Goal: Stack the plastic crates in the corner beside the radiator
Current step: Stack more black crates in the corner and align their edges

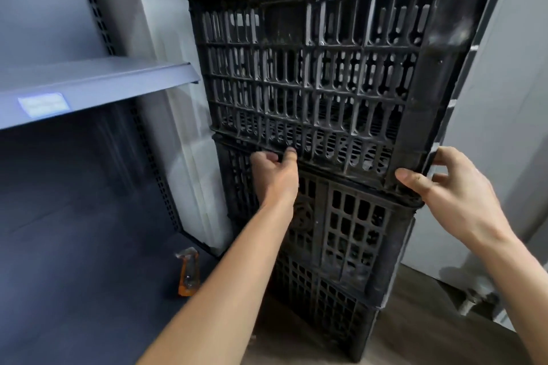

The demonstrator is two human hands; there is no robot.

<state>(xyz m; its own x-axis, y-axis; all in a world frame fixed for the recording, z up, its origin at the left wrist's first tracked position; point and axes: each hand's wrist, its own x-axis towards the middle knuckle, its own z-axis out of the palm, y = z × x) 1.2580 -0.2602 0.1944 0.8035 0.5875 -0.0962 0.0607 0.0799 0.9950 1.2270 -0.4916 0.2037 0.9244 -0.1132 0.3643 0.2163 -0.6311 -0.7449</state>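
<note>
Three black plastic crates (350,216) with open lattice walls are stacked one upon another on a wood-patterned floor (415,335), in the corner between a pale wall (166,24) and a white flat panel (519,127) at the right. The top crate (311,68) is scuffed and dusty, and its ribbed base can be seen through the long slots. It is set upon the middle crate (355,234), whose front is pierced by squarer holes. Beneath that, the bottom crate (326,314) is partly hidden by the left forearm. Whether the top crate is fully seated cannot be told.

The left hand (274,170) is held at the lower front edge of the top crate, its fingers curled into the lattice and its thumb laid against the rim, with the arm stretched forward and upward. The right hand (453,190) is closed round the lower right corner of the same crate, the thumb pressed on the front face and the fingers wrapped behind the side.

A grey metal shelf (98,83) bearing a pale label (44,104) is fixed at the left, and a small orange object (188,272) is laid below it. A metal valve fitting (474,302) is seen near the floor at the right
</note>
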